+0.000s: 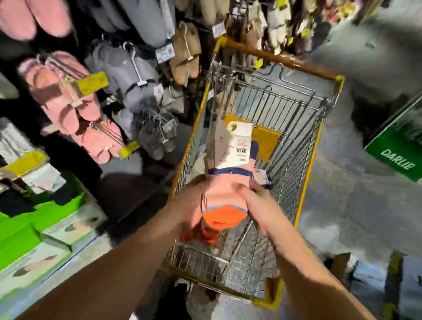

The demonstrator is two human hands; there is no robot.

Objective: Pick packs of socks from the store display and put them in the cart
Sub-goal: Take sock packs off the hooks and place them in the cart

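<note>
Both hands, left [189, 204] and right [257, 203], gripping a sock pack [227, 187] above the cart [312, 155].

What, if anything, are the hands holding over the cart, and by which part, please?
Both hands, left hand and right hand, grip one pack of socks by its orange toe end, the white paper label pointing away, above the cart.

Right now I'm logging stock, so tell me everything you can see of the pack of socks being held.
The pink and orange pack of socks looks like soft knit fabric with navy trim and an orange toe end nearest the camera. A white card label with printed characters wraps its far end. It is held lengthwise over the yellow-framed wire cart, gripped by the left hand and right hand.
</note>
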